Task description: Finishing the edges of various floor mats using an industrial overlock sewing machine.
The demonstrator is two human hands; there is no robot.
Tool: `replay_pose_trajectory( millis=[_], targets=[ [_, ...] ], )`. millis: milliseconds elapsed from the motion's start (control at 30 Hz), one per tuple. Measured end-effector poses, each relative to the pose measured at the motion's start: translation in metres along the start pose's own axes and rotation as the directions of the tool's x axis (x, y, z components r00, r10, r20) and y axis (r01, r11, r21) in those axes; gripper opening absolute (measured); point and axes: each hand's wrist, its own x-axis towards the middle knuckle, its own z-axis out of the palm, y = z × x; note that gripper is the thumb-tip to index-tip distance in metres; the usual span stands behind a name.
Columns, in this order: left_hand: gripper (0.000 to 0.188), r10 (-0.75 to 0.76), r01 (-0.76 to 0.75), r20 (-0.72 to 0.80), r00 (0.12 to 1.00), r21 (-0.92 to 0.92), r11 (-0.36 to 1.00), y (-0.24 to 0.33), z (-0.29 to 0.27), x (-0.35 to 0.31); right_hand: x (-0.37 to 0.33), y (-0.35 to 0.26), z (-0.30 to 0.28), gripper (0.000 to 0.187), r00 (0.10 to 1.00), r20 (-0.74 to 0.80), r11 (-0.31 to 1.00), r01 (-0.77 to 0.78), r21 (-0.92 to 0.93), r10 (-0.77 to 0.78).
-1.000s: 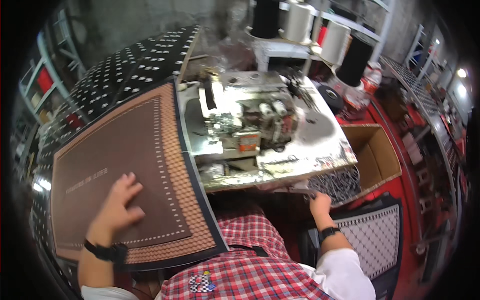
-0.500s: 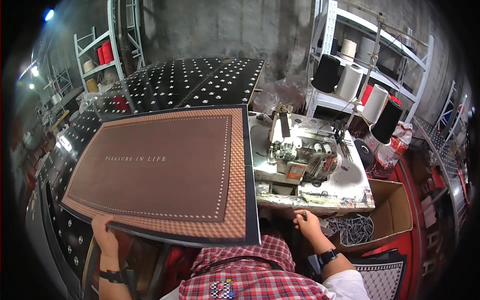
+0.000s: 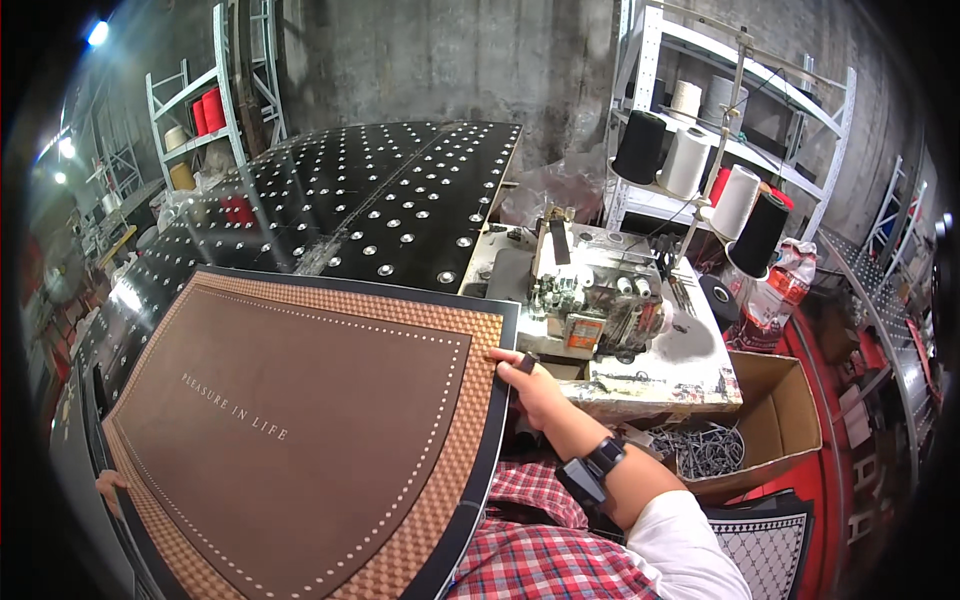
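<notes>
A large brown floor mat (image 3: 320,370) with a tan checkered border, a dark edge and a line of pale lettering is held tilted over my lap. My left hand (image 3: 112,490) grips its left edge, with most of the hand hidden behind the mat. At the right edge, my right hand (image 3: 535,390) is closed on the border, fingers on top. A small dark object (image 3: 528,362) sticks out by the right fingers; its kind is unclear. Just beyond that hand stands an overlock sewing machine (image 3: 600,290) on a worn white table (image 3: 690,370).
A black worktable (image 3: 400,200) studded with metal balls spreads behind the mat. Thread cones (image 3: 685,162) stand on a rack at right. A cardboard box (image 3: 775,415) holds grey trimmings (image 3: 705,450). More patterned mats (image 3: 765,550) lie at lower right.
The mat has come nearer, turned and tipped toward me, baring more of the studded table. My right hand has risen from beside the machine table onto the mat's right edge. My left hand has moved left.
</notes>
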Motion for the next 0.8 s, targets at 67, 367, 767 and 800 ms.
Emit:
replay_pose_trajectory(
  millis=[67, 367, 767, 800],
  targets=[
    [0.045, -0.172, 0.177, 0.045, 0.984, -0.159, 0.971, -0.003, -0.005, 0.002, 0.001, 0.007, 0.006, 0.028, 0.998, -0.034, 0.992, -0.047, 0.118, 0.051],
    [0.043, -0.530, 0.649, 0.389, 0.754, -0.571, 0.504, 0.012, 0.021, -0.017, -0.008, 0.003, -0.005, 0.039, 0.982, -0.164, 0.891, -0.008, 0.454, 0.092],
    [0.041, -0.505, 0.605, 0.336, 0.795, -0.486, 0.630, 0.037, 0.052, -0.083, 0.000, 0.024, -0.031, 0.012, 0.932, -0.362, 0.981, 0.088, 0.175, -0.019],
    [0.043, -0.500, 0.629, 0.383, 0.777, -0.451, 0.633, 0.029, 0.052, -0.079, -0.002, 0.032, -0.036, 0.012, 0.944, -0.328, 0.990, 0.072, 0.122, -0.028]
  ],
)
